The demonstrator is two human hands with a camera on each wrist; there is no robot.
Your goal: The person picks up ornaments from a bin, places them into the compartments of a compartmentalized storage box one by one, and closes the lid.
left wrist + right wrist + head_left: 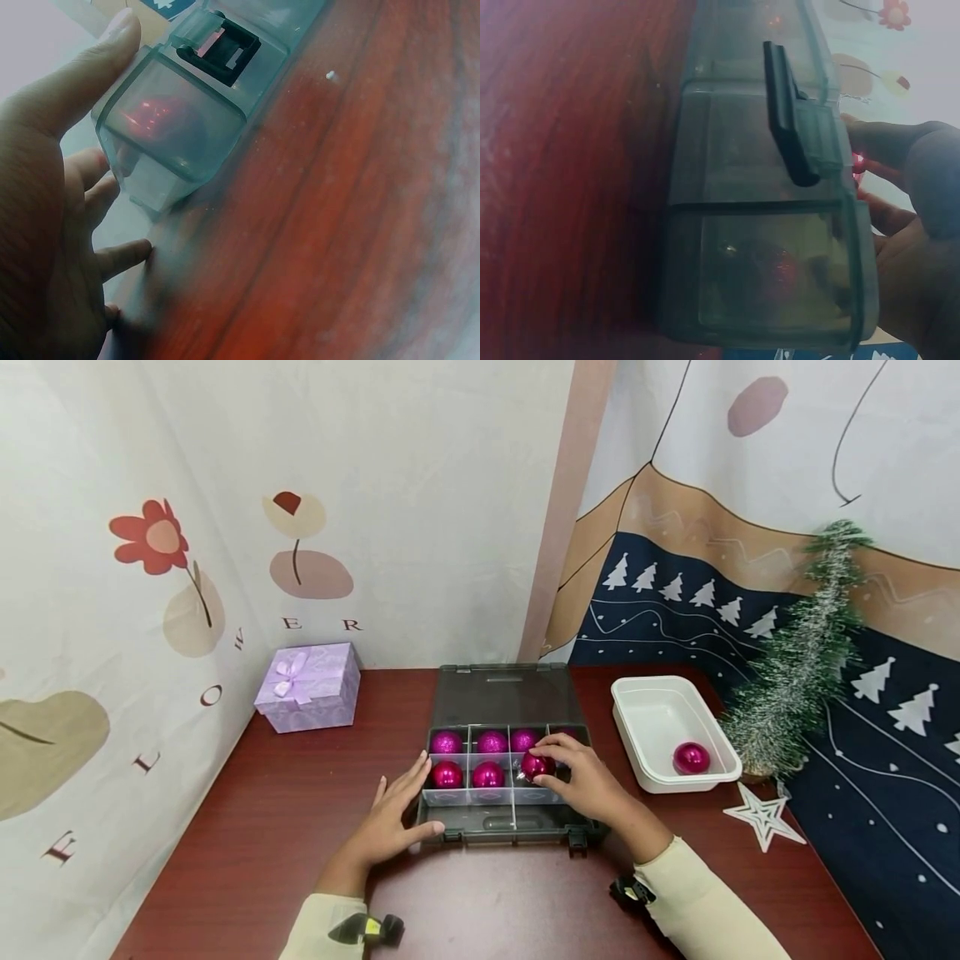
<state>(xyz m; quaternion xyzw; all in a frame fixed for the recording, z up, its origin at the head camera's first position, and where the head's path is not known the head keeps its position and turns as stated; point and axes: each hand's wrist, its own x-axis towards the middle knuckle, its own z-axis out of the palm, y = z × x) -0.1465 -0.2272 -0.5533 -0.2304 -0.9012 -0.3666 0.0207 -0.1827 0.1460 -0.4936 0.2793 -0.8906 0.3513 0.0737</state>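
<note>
A dark see-through compartment box (480,818) lies with its lid (504,697) folded back. Its back row holds several glittery magenta balls, and two shiny magenta Christmas balls (447,774) sit in the row before them. Between thumb and fingertips, my right hand (588,781) pinches another shiny Christmas ball (537,766) at the third compartment of that row. How far down it sits I cannot tell. My left hand (393,818) rests along the box's left side, fingers extended, thumb near the front rim. In the left wrist view, the thumb lies at the box's top edge.
Right of the box stands a white tub (637,727) with one shiny magenta ball (691,758) inside. A frosted artificial tree (802,652) and a white star (764,816) are at the far right. At the back left sits a lilac gift box (309,687).
</note>
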